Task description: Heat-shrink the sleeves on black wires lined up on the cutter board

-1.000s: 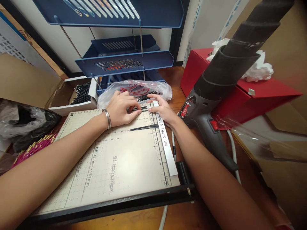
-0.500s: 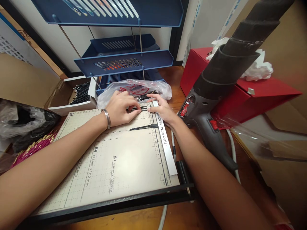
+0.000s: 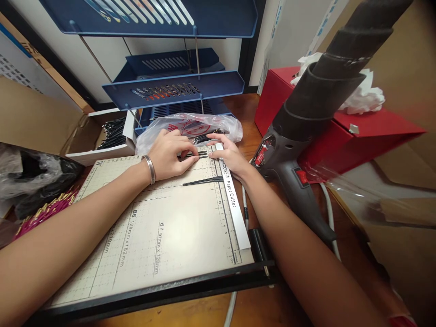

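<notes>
While the L hand (image 3: 173, 154) pinched thumb & index together on a few black cords (image 3: 203, 154), the R hand (image 3: 230, 156) was just beside their ends, thumb & index parted w/ a gap between. The cords lay nr the far edge of a smooth, cream, grid-printed cutter board (image 3: 190, 240). They looked v. light, soft & bendy, prob. a bit slick; best hold seemed close to the tips, a few at a time, kept flat. Nearer the wearer, a loose bunch (image 3: 202, 181) of similar thin strands met the flat white strip (image 3: 235, 209) along the board's R side. Beyond: a crinkly, see-thru plastic bag (image 3: 163, 125); a cardboard box (image 3: 127, 129) w/ more black cords, L; a rigid, ribbed-nozzle heat gun (image 3: 289, 150), R; wood surface (image 3: 163, 316) underneath.
</notes>
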### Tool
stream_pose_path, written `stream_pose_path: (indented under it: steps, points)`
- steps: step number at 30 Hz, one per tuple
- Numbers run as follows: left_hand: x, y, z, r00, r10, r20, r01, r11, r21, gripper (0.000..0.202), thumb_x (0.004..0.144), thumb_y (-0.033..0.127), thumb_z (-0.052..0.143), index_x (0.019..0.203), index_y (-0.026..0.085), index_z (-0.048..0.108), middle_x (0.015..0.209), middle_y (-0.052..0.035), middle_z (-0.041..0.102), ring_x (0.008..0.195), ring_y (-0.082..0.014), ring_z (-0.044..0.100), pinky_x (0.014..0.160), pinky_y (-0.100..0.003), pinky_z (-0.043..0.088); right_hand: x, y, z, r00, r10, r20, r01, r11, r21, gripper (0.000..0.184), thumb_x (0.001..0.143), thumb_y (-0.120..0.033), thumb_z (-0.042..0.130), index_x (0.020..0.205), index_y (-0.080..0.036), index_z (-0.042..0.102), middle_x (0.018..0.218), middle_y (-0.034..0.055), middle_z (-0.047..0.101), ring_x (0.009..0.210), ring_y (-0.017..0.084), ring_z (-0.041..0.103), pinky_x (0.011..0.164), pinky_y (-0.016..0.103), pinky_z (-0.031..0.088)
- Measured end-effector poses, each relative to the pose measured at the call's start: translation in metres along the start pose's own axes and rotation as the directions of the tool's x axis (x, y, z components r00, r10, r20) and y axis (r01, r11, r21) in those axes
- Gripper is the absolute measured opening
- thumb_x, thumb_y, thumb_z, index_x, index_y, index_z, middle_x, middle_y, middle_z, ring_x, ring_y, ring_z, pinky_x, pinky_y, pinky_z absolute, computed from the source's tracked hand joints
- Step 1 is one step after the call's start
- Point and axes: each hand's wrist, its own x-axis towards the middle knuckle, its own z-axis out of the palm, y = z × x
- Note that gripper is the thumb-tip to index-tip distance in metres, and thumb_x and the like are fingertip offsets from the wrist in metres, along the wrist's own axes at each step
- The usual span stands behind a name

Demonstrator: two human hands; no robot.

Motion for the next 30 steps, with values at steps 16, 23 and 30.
stream_pose_path:
  steps: [16,23,30]
  points:
    - [-0.002,0.013,-0.003,0.997,0.008,-0.077,-0.011,1.000,-0.028,0.028,0.097,0.043,0.062,0.083,0.023,0.077,0.073,-0.0044,0.072,0.076,-0.0232,0.056,0.081,-0.044,0.032,0.001,0.000,0.001,1.000,0.000,-0.016,0.001,1.000,0.010,0.064,0.052,-0.025,0.074,0.115,-0.025,0.065,0.111,0.0022,0.062,0.091,0.021,0.056,0.089,0.039,0.048]
    - [-0.012,0.045,-0.002,0.996,0.081,0.030,-0.071,0.967,-0.244,0.024,0.100,0.036,0.063,0.087,0.024,0.079,0.081,-0.0025,0.082,0.079,-0.0225,0.056,0.084,-0.044,0.030,0.001,0.001,-0.001,1.000,-0.009,-0.026,0.009,1.000,0.006,0.061,0.054,-0.023,0.071,0.115,-0.026,0.066,0.108,0.0007,0.064,0.088,0.020,0.056,0.089,0.039,0.050]
    - [-0.014,0.035,0.008,0.995,0.097,0.019,-0.089,0.961,-0.260,0.021,0.098,0.034,0.065,0.088,0.026,0.081,0.080,-0.0014,0.079,0.082,-0.0225,0.056,0.084,-0.043,0.026,0.000,-0.001,-0.001,1.000,-0.006,-0.016,0.006,1.000,0.006,0.061,0.054,-0.024,0.072,0.114,-0.026,0.066,0.110,0.0018,0.063,0.088,0.021,0.057,0.084,0.038,0.051]
